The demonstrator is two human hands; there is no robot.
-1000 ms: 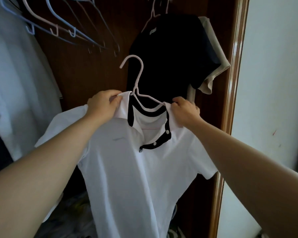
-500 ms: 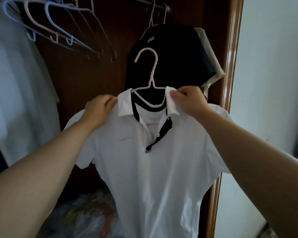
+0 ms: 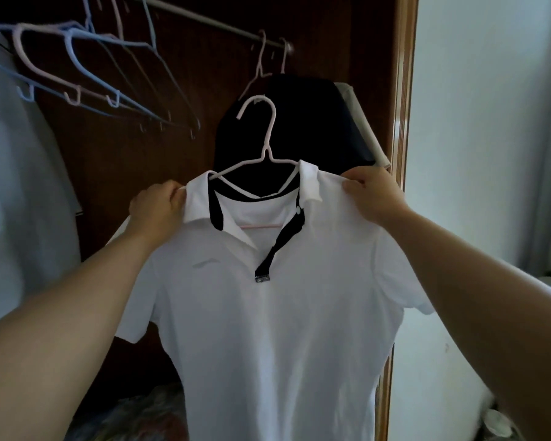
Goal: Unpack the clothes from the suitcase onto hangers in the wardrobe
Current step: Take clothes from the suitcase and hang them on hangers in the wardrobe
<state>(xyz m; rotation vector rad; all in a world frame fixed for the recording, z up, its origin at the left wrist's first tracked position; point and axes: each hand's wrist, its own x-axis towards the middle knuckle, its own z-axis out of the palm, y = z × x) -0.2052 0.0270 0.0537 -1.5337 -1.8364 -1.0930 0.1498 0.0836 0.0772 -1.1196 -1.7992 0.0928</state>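
One white shirt (image 3: 268,329) we hold before the wardrobe (image 3: 102,173), not yet hooked; a dark shirt (image 3: 315,128) already hangs on the rail (image 3: 204,22). Our left hand (image 3: 155,208) and right hand (image 3: 376,195) pinch the white shoulders, fingers curled, over its hanger (image 3: 267,152).

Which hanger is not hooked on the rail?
The pale pink hanger inside the white polo shirt: its hook is free in the air, while the others hang on the rail.

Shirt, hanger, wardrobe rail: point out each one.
Shirt (image 3: 268,329): head view, on the chest.
Hanger (image 3: 267,153): head view, where the neck meets the arms.
Rail (image 3: 204,20): head view, on a bare stretch between hangers.
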